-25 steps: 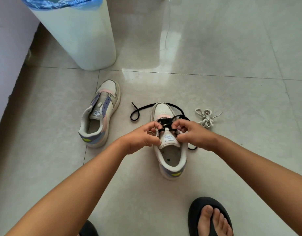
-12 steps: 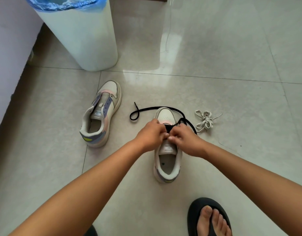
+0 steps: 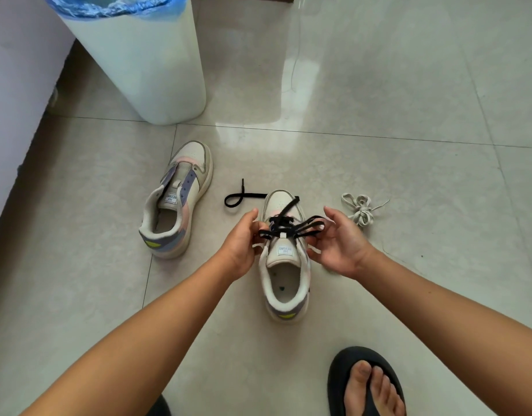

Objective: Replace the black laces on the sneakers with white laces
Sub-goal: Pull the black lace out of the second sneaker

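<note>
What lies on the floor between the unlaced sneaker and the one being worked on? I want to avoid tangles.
In the head view, a loose loop of black lace lies on the bare tile between the unlaced sneaker and the held sneaker.

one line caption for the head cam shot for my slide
Both hands, left hand and right hand, pull the black lace loose from the near sneaker.

Bright, even daylight across my head view, strong white glare on the glossy floor tiles [image 3: 258, 127] ahead of me, soft shadows under the waste bin [image 3: 144, 70] and sneakers, wide-angle bending at the edges, my forearms slightly soft near the lens.
</note>
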`<state>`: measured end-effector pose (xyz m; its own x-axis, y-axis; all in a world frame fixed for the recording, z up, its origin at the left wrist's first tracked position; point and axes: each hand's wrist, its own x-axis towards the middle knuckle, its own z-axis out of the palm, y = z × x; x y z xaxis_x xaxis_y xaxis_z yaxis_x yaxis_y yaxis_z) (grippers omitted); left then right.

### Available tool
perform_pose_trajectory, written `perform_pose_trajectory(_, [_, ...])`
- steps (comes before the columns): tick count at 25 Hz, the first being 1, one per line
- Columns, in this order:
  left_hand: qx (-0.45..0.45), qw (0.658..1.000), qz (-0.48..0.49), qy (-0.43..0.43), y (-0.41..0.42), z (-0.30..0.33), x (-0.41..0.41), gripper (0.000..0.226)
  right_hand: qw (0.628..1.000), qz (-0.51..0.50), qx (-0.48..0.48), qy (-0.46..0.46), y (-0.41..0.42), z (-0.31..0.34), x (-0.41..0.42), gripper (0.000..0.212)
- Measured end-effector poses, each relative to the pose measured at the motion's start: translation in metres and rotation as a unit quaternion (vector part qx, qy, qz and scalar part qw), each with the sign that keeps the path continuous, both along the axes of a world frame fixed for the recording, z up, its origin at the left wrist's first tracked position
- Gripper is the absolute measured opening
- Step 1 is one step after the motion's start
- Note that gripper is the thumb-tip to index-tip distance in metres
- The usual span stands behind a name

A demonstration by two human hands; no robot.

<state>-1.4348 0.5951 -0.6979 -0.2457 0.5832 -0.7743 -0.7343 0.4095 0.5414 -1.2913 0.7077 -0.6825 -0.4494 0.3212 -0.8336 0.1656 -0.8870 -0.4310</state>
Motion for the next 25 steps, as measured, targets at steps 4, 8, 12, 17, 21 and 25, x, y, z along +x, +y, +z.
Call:
perform_pose_trajectory(4, [-0.05,0.965,-0.178,0.186,-0.003,0.006,-0.002,0.045,0.994,0.098,0.032,-0.027,0.005,0.008,-0.001,0.042])
perform_pose_trajectory(8, [-0.038,0.751,-0.403,0.521,0.003,0.025,0.004,0.034,0.883,0.361,0.271,-0.13,0.002,0.022,-0.009,0.038])
perform_pose_trajectory(12, [-0.033,0.487,-0.554,0.675,0.013,0.039,0.013,0.03,0.726,0.545,0.4,-0.129,0.008,0.027,-0.01,0.039])
perform_pose_trajectory(17, [0.024,0.759,-0.46,0.46,0.006,0.038,-0.007,0.01,0.61,0.609,0.479,-0.165,0.024,0.03,-0.002,0.031])
perform_pose_trajectory(21, [0.035,0.919,-0.305,0.247,-0.026,0.028,-0.033,0.014,0.646,0.525,0.494,-0.251,0.039,0.02,0.026,0.027])
perform_pose_trajectory(25, [-0.052,0.89,-0.333,0.308,-0.024,0.017,-0.019,0.004,0.644,0.53,0.503,-0.228,0.022,0.013,0.018,0.017])
